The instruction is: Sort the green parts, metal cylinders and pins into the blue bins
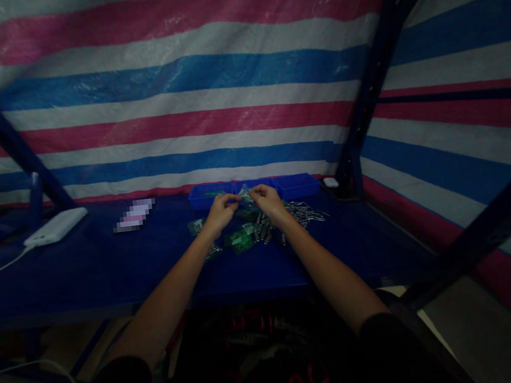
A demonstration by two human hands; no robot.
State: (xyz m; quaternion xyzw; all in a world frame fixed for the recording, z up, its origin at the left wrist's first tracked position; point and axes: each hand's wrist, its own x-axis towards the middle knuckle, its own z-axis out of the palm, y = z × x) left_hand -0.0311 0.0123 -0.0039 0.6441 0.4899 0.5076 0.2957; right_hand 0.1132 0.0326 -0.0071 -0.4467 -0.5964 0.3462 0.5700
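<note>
Between my fingertips is a small clear plastic bag (245, 194), raised in front of blue bins. My right hand (268, 203) pinches it from the right. From the left, my left hand (221, 212) meets its edge with thumb and forefinger closed; what exactly is inside the bag is too dark to make out. Below my hands lie green-tinted plastic bags (239, 240). A loose heap of thin metal parts (301, 212) spreads beside and beneath my right wrist. More small metal pieces (213, 250) and a clear bag (195, 226) lie by my left wrist.
Three joined blue bins (298, 185) stand along the back of the blue table (108, 276). On the left are a white power bank (56, 227) with a cable and a blurred-out phone (134, 215). A small white case (330, 182) sits by the right post (349, 168). Striped sheeting hangs behind.
</note>
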